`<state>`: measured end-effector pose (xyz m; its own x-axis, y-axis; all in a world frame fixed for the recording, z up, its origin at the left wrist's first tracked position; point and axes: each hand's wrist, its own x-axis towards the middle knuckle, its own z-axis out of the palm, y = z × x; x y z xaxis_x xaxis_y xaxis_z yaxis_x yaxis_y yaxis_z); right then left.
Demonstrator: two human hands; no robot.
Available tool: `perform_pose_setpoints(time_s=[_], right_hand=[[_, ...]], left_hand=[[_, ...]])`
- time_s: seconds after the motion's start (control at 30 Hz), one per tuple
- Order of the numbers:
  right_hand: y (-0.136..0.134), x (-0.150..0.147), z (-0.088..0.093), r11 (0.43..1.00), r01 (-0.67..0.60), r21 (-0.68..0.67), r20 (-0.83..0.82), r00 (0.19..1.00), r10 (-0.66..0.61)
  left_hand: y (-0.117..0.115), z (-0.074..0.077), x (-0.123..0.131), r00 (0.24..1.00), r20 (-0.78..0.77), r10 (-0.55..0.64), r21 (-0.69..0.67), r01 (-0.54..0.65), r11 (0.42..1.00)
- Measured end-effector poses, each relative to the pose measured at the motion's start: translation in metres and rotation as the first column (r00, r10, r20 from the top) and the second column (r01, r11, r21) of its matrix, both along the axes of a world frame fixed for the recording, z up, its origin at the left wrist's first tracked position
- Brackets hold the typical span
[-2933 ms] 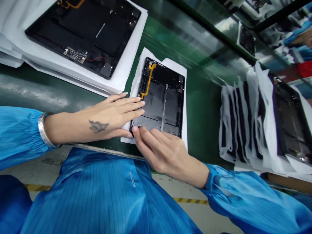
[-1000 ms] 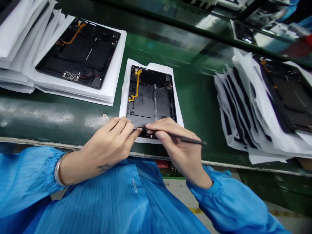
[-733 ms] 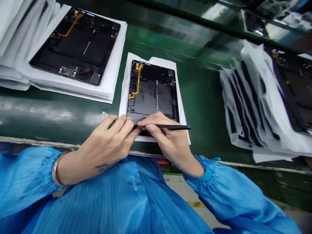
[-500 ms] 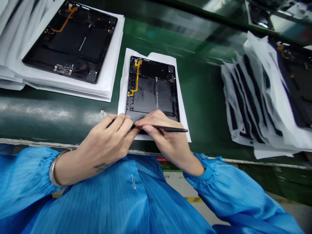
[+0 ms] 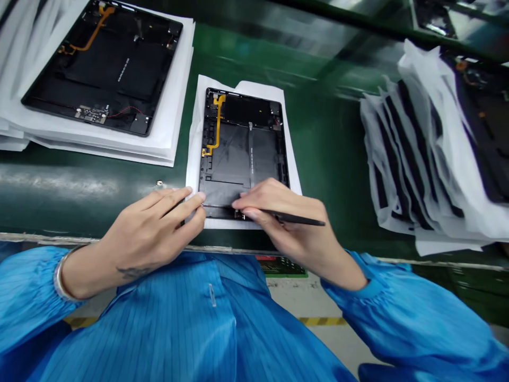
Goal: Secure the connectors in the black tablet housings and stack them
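Now the left hand (image 5: 155,217) is drawing back along the lower edge of the black tablet housing (image 5: 238,154), which is lying on a white paper sheet (image 5: 193,143) on the green desk (image 5: 334,159). Its grip is opening, fingers apart, their tips just touching the housing. Meanwhile, the right hand (image 5: 278,209) is clamping its grip on a slim black pick (image 5: 302,217) at that same edge, the tip hidden. A yellow flex cable (image 5: 217,122) is running up the housing's left side, and another housing (image 5: 103,69) is resting on a paper stack (image 5: 170,95) nearby.
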<state>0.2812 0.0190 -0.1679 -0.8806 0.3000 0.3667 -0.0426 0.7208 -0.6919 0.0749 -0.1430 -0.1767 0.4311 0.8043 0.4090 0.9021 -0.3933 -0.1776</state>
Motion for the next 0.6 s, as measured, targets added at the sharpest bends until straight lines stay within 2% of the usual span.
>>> perform_pose_setpoints(time_s=[0.13,0.33,0.47,0.53,0.6], right_hand=[[-0.002,0.018,-0.003,0.997,0.071,0.005,0.001,0.997,-0.071],[-0.014,0.02,-0.012,0.987,0.159,0.025,-0.095,0.983,-0.156],[-0.023,0.021,-0.007,0.978,0.087,0.19,-0.006,0.996,-0.087],[-0.027,0.021,-0.003,0.941,0.046,0.334,0.062,0.996,-0.07],[-0.029,0.02,-0.002,0.919,0.029,0.393,0.098,0.992,-0.073]], left_hand=[[0.006,0.003,0.007,0.998,-0.059,0.009,0.038,-0.006,0.999],[0.019,-0.002,0.025,0.998,0.002,0.062,0.059,-0.062,0.996],[0.02,-0.006,0.031,0.998,0.002,0.062,0.079,-0.062,0.995],[0.02,-0.008,0.031,0.998,0.025,0.053,0.067,-0.054,0.996],[0.021,-0.01,0.029,0.998,0.048,0.047,0.062,-0.05,0.997]])
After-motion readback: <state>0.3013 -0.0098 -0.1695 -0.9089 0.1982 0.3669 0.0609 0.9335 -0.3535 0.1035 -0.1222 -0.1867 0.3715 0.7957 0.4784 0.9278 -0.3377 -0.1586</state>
